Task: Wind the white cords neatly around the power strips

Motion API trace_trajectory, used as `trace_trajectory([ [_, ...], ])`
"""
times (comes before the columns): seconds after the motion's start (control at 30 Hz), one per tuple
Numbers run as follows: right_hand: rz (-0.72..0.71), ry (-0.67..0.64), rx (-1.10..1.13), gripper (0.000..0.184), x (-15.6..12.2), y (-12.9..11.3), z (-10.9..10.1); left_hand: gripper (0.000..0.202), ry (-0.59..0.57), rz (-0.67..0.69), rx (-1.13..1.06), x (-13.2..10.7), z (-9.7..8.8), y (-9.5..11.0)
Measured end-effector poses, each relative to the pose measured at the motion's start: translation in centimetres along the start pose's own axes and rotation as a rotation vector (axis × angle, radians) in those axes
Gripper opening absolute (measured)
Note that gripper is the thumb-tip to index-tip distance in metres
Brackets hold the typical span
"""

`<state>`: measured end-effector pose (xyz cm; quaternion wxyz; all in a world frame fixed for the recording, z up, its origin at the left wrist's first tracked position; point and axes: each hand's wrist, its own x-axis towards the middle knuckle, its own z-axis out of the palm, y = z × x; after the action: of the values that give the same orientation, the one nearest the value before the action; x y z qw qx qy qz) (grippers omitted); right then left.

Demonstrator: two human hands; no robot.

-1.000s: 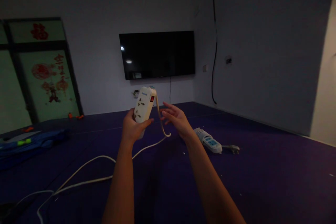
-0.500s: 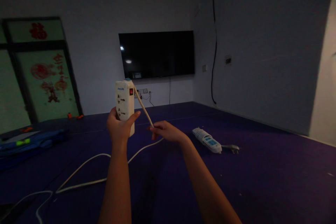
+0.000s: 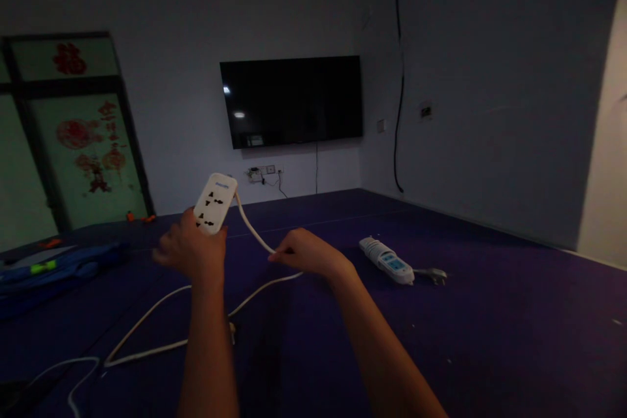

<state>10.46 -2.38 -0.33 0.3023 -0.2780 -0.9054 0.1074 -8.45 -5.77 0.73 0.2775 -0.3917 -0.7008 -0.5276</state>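
Note:
A white power strip (image 3: 215,201) is tilted to the right in my left hand (image 3: 191,249), its socket face toward me. The fingers wrap its lower end, and the palm hides that part. From the strip's top right corner runs a white cord (image 3: 251,227). My right hand (image 3: 304,249) pinches this cord a short way from the strip. The rest of the cord (image 3: 147,312) lies in loose bends on the purple surface, partly behind my left forearm.
A second power strip (image 3: 396,268), its cord wound round it, lies to the right with its plug (image 3: 435,275) out. Blue fabric (image 3: 73,264) rests at the left. A television (image 3: 294,101) hangs on the far wall, above wall sockets (image 3: 262,173).
My left hand has lowered the power strip, moved it a little left and turned it, so its red switch no longer shows. My right hand has shifted slightly left, still pinching the cord.

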Motion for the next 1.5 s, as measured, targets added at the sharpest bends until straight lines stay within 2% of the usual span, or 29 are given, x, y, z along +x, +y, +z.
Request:
trace_trajectory([
  [0.13,-0.027,0.022,-0.129,0.026,-0.2,-1.6,0.0,0.042,-0.012,0.150,0.158,0.0,0.9,-1.0],
  [0.23,-0.054,0.088,-0.186,0.024,-0.2,-2.5,0.0,0.035,-0.100,0.271,0.220,0.0,2.1,-1.4],
  [0.3,-0.068,0.140,-0.173,0.021,-0.2,-2.7,-0.2,0.039,-0.170,0.385,0.208,-0.1,2.8,-1.6],
  [0.43,-0.043,0.297,-0.119,0.019,-0.3,-2.2,-1.0,0.050,-0.308,0.618,0.116,-0.7,3.5,-1.2],
  [0.57,-0.029,0.447,-0.086,0.028,-0.6,-0.8,-2.1,0.052,-0.396,0.744,0.029,-1.2,3.5,0.4],
  [0.77,0.044,0.641,0.090,0.032,-1.2,1.9,-3.3,0.044,-0.482,0.828,-0.061,-1.3,3.0,2.4],
  [1.0,0.118,0.772,0.236,0.041,-1.4,4.0,-3.4,0.054,-0.595,0.872,-0.193,-1.4,1.2,3.1],
  [1.23,0.157,0.798,0.484,0.045,-1.0,6.0,-2.6,0.056,-0.615,0.923,-0.294,-1.8,0.4,4.1],
  [1.5,0.215,0.820,0.679,0.051,-0.7,6.5,-1.7,0.050,-0.628,0.889,-0.330,-2.3,0.3,5.0],
])
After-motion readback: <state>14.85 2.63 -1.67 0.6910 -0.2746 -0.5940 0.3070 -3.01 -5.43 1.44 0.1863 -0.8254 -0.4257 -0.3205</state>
